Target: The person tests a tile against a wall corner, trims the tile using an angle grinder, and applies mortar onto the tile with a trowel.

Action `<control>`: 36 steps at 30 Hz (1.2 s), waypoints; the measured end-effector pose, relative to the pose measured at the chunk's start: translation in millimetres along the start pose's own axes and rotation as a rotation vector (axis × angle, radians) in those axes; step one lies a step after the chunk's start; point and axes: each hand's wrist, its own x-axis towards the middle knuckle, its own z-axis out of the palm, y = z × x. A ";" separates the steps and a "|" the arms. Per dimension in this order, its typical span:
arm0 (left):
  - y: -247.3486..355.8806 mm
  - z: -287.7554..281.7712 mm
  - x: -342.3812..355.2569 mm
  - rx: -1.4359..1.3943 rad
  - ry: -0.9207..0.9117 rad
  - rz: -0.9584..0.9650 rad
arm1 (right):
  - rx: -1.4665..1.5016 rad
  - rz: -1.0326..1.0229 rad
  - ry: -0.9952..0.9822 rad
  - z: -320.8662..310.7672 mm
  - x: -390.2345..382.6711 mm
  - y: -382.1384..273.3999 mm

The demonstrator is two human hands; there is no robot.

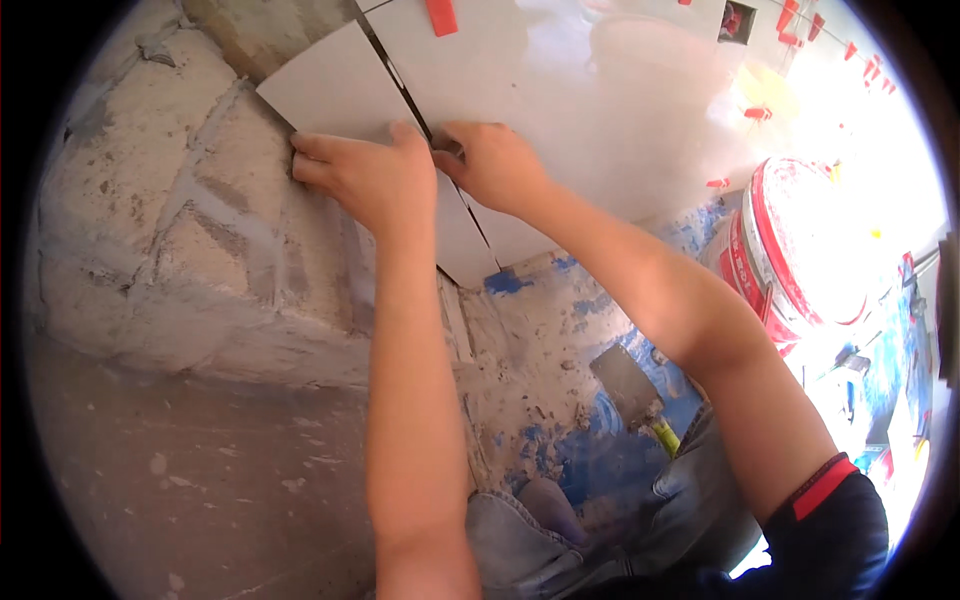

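Note:
A narrow white tile strip stands along the left edge of a large white tile, with a dark, uneven gap between them. My left hand holds the strip, its fingers at the outer left edge and the thumb across the face. At the gap, my right hand has its fingers curled and closed together near the strip's inner edge. Whatever is between those fingertips is too small or too hidden to tell. A red wedge sits on the tiles above my hands.
Rough masonry lies to the left of the strip. A red and white bucket stands at right. A wide scraper with a yellow-green handle lies on the blue-stained floor. More red wedges and a square wall opening are farther right.

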 end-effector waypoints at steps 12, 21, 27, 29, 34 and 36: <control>-1.1 12.1 -6.4 -0.099 -0.087 0.001 | -0.031 -0.008 0.055 -1.4 -3.8 12.1; 17.6 2.9 28.5 -0.163 -0.030 -0.034 | -0.087 -0.144 0.076 -7.4 36.6 0.2; 12.5 -10.2 11.4 -0.023 -0.060 -0.032 | -0.065 -0.100 0.047 -4.9 8.1 -3.3; 13.7 -17.0 14.8 -0.103 -0.102 -0.078 | -0.070 -0.077 0.053 -4.4 8.7 -9.4; 6.8 -23.4 24.0 -0.132 -0.067 -0.016 | -0.092 -0.078 0.050 -5.8 13.4 -20.2; 1.5 -21.9 22.1 -0.098 -0.053 -0.014 | -0.106 -0.070 0.030 -3.1 12.6 -19.4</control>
